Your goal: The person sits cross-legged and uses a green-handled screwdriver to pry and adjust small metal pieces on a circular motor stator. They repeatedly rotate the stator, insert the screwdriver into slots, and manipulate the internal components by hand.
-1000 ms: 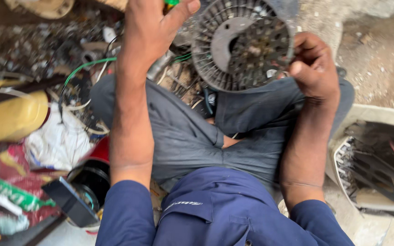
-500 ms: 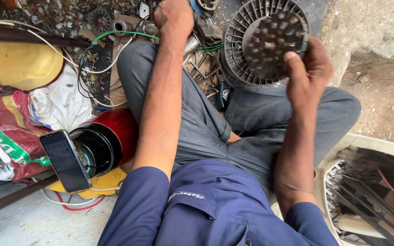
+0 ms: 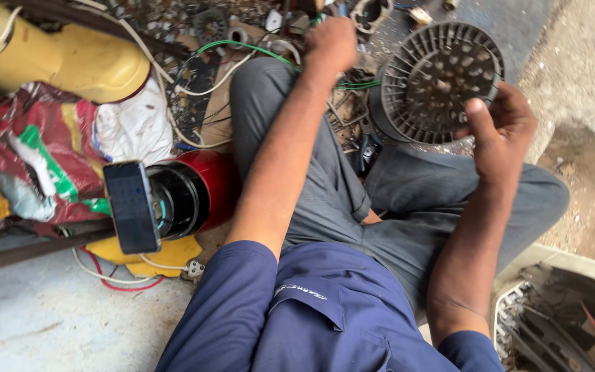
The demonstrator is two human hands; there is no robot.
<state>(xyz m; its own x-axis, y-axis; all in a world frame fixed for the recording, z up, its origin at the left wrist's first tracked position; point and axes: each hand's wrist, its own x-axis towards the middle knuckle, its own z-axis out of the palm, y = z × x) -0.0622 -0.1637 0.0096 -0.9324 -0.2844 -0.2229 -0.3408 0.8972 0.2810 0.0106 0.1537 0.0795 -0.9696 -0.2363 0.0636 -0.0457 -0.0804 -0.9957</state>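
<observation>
I sit cross-legged in grey trousers and a blue shirt. My right hand [image 3: 500, 131] grips the edge of a round dark grey finned motor housing [image 3: 439, 79] that rests tilted against my right knee. Its face has many small holes. My left hand [image 3: 332, 43] reaches forward past my left knee, fingers closed among scrap parts and green wire [image 3: 242, 47] on the ground. What lies under its fingers is hidden.
A yellow cylinder [image 3: 70, 58] lies at the upper left. A red round casing [image 3: 191, 189] sits by my left thigh, a phone [image 3: 131, 207] propped against it. Crumpled bags [image 3: 29, 158], white cables and metal scrap litter the ground. A white bin [image 3: 566, 317] of scrap is lower right.
My view has shifted left and down. My left hand stays stretched forward into the scrap. My right hand has slid round the housing's rim toward its lower right edge.
</observation>
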